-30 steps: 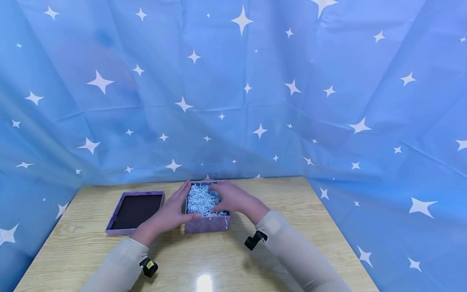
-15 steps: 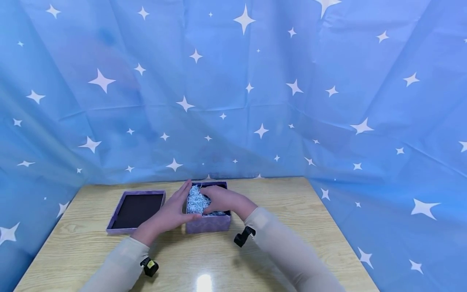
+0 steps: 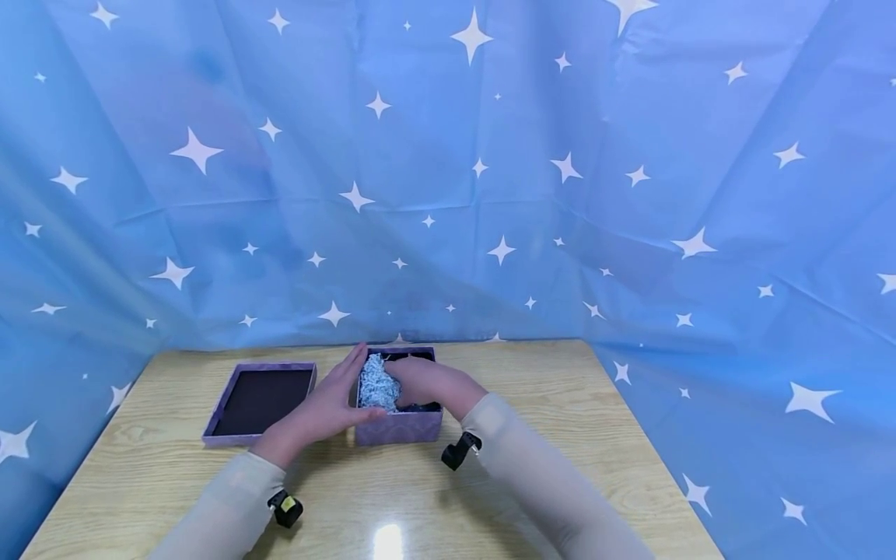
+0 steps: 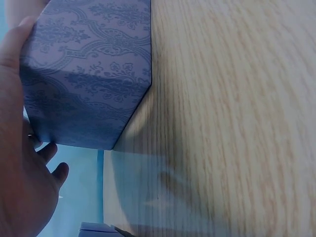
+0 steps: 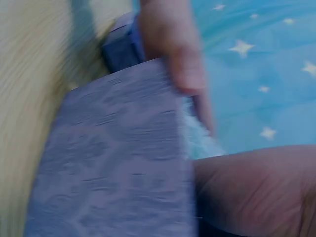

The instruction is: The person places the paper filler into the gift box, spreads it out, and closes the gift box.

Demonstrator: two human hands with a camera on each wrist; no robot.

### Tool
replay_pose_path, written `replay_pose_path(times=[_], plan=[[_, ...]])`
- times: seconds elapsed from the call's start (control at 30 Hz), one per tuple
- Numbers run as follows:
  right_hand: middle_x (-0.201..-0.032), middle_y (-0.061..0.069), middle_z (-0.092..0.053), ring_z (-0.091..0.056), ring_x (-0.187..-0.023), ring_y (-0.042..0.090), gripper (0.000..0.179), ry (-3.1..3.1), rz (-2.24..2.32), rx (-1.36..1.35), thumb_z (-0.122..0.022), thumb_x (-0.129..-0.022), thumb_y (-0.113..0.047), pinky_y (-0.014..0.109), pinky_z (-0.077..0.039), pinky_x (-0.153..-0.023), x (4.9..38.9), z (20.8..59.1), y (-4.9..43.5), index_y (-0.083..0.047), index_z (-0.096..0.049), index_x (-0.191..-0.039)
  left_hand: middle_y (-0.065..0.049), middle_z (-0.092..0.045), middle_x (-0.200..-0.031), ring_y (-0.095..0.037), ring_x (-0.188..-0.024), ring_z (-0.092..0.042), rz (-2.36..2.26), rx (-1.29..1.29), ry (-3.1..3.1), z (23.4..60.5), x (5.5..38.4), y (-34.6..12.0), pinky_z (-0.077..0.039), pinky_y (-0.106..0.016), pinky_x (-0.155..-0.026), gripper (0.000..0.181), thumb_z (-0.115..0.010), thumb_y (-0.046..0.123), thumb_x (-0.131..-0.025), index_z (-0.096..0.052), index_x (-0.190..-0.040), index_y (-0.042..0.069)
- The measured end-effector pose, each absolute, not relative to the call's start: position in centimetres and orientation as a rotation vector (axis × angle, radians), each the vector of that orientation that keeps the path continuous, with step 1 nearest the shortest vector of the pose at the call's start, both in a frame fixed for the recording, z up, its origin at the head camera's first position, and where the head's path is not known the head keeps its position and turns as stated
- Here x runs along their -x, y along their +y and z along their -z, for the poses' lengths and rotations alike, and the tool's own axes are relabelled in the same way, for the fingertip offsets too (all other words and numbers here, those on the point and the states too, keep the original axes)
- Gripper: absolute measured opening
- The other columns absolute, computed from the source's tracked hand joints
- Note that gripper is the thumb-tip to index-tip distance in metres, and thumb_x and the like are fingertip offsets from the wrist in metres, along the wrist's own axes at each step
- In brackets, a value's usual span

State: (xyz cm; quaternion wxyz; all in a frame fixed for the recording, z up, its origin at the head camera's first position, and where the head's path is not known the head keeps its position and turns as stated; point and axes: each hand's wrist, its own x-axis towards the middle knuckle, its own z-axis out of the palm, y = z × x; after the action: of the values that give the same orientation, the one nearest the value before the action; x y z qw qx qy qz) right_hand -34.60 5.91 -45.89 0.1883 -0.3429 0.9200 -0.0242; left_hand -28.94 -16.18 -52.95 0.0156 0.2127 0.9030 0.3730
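A purple patterned box (image 3: pixel 399 429) stands upright on the table, without a lid on it. Light blue shredded paper (image 3: pixel 379 384) is heaped against its left inner side, and the dark interior shows at the right. My left hand (image 3: pixel 332 404) grips the box's left side, thumb over the front edge and fingers toward the back corner. In the left wrist view the patterned outer walls lie beside that hand. My right hand (image 3: pixel 427 383) reaches down into the box, right against the paper. Its fingertips are hidden inside, and the right wrist view is blurred.
Left of the box lies a purple-rimmed lid (image 3: pixel 262 403), its dark inside facing up. The wooden table (image 3: pixel 532 435) ends at a blue star-patterned curtain (image 3: pixel 448 194) behind. A small black camera (image 3: pixel 285 509) sits on the left wrist, another camera (image 3: pixel 458 451) on the right.
My right hand has moved left and deeper into the box. The shredded paper, spread across the box before, is now bunched at the left. My left hand has stayed in place.
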Motion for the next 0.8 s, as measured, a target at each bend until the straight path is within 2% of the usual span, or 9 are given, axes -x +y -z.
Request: replay_pose_path(times=[0.07, 0.13, 0.33, 0.4, 0.5, 0.53, 0.6, 0.7, 0.8], plan=[[-0.171, 0.008, -0.049, -0.051, -0.153, 0.024, 0.082, 2.586, 0.141, 0.943, -0.085, -0.102, -0.024, 0.039, -0.048, -0.12, 34.2, 44.7, 6.7, -0.011, -0.043, -0.171, -0.004, 0.003, -0.186, -0.046, -0.168, -0.01, -1.151, -0.661, 2.812, 52.9, 28.9, -16.2, -0.026, -0.074, -0.126, 0.125, -0.079, 0.069, -0.095, -0.002, -0.18, 0.02], [-0.172, 0.006, -0.047, -0.048, -0.155, 0.025, 0.082, 2.597, 0.24, 0.949, -0.088, -0.1, -0.024, 0.04, -0.048, -0.12, 33.7, 43.5, 7.5, -0.012, -0.047, -0.169, -0.003, 0.004, -0.186, -0.046, -0.168, -0.01, -1.14, -0.658, 2.813, 52.9, 28.9, -16.1, -0.026, -0.074, -0.126, 0.125, -0.078, 0.07, -0.094, -0.002, -0.18, 0.02], [-0.147, 0.004, -0.067, -0.066, -0.13, 0.023, 0.049, 2.526, 0.583, 1.197, -0.084, -0.102, -0.015, 0.038, -0.053, -0.111, 33.2, 42.1, 7.8, -0.011, -0.068, -0.148, -0.008, 0.001, -0.186, -0.046, -0.168, -0.011, -1.166, -0.66, 2.808, 52.9, 29.0, -16.1, -0.027, -0.075, -0.125, 0.125, -0.079, 0.069, -0.095, -0.002, -0.18, 0.018], [-0.138, 0.003, -0.07, -0.067, -0.121, 0.02, 0.039, 2.477, 0.659, 1.273, -0.082, -0.103, -0.014, 0.036, -0.054, -0.108, 33.5, 42.8, 7.4, -0.011, -0.072, -0.141, -0.01, -0.001, -0.186, -0.046, -0.168, -0.012, -1.178, -0.664, 2.809, 53.0, 29.0, -16.1, -0.027, -0.075, -0.125, 0.125, -0.079, 0.068, -0.095, -0.002, -0.18, 0.017], [-0.132, 0.0, -0.072, -0.067, -0.118, 0.016, 0.032, 2.479, 0.687, 1.289, -0.082, -0.103, -0.016, 0.031, -0.055, -0.105, 34.1, 44.4, 6.7, -0.013, -0.075, -0.134, -0.011, -0.001, -0.186, -0.046, -0.168, -0.011, -1.184, -0.667, 2.808, 53.0, 29.1, -16.2, -0.027, -0.074, -0.126, 0.124, -0.079, 0.066, -0.096, -0.002, -0.18, 0.017], [-0.132, -0.001, -0.072, -0.067, -0.119, 0.015, 0.032, 2.508, 0.662, 1.269, -0.083, -0.103, -0.019, 0.03, -0.056, -0.101, 34.3, 44.9, 6.6, -0.013, -0.076, -0.134, -0.011, -0.001, -0.186, -0.046, -0.168, -0.011, -1.181, -0.668, 2.807, 53.0, 29.1, -16.2, -0.026, -0.074, -0.126, 0.124, -0.079, 0.066, -0.096, -0.002, -0.18, 0.017], [-0.134, -0.002, -0.072, -0.067, -0.121, 0.014, 0.035, 2.594, 0.572, 1.188, -0.084, -0.102, -0.026, 0.03, -0.056, -0.102, 34.5, 45.7, 6.4, -0.014, -0.076, -0.135, -0.009, 0.001, -0.186, -0.046, -0.168, -0.01, -1.176, -0.667, 2.804, 53.0, 29.0, -16.1, -0.026, -0.075, -0.125, 0.124, -0.079, 0.066, -0.096, -0.001, -0.18, 0.018], [-0.149, 0.0, -0.068, -0.065, -0.133, 0.017, 0.053, 2.713, 0.297, 1.031, -0.084, -0.102, -0.037, 0.035, -0.056, -0.107, 34.6, 46.6, 6.2, -0.017, -0.07, -0.149, -0.006, 0.002, -0.186, -0.046, -0.168, -0.01, -1.175, -0.661, 2.796, 52.9, 28.9, -16.1, -0.027, -0.074, -0.125, 0.124, -0.08, 0.066, -0.096, -0.001, -0.18, 0.02], [-0.16, 0.002, -0.061, -0.061, -0.142, 0.019, 0.065, 2.746, 0.06, 0.915, -0.083, -0.102, -0.042, 0.039, -0.053, -0.113, 34.5, 47.1, 5.9, -0.02, -0.061, -0.16, -0.004, 0.003, -0.186, -0.046, -0.168, -0.009, -1.181, -0.654, 2.796, 52.8, 28.8, -16.1, -0.027, -0.074, -0.126, 0.123, -0.08, 0.064, -0.096, -0.001, -0.18, 0.021]])
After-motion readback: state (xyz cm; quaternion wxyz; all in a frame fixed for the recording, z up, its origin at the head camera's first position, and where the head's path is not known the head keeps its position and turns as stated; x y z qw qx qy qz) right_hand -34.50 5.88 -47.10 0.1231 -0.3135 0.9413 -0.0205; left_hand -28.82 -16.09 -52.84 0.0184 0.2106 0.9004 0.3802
